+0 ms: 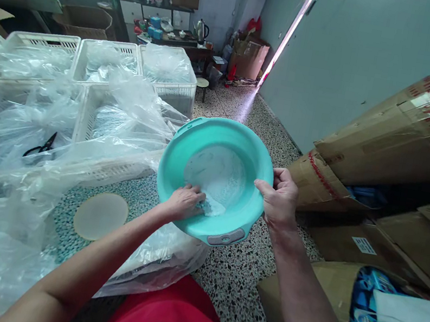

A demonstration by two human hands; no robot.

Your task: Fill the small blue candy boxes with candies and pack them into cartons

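Note:
A round turquoise plastic basin (172, 170) is held up and tilted toward me, with white powder or fine granules (215, 208) spread over its bottom and heaped at the near side. My right hand (281, 197) grips the basin's right rim, thumb inside and fingers behind. Inside the basin, my left hand (185, 203) has its fingers bent down and closed at the edge of the heaped powder; the fingertips are partly hidden. Left of the basin, a pale round disc or lid (101, 216) lies on light blue pebble-like pieces (71, 203) in a plastic-lined crate.
White crates (173, 88) draped in clear plastic (136, 109) fill the left side. Black scissors (41, 145) lie on the plastic. Cardboard boxes (350, 238) stack up on the right, above the speckled floor (228, 278). A small stool (202, 83) stands beyond the crates.

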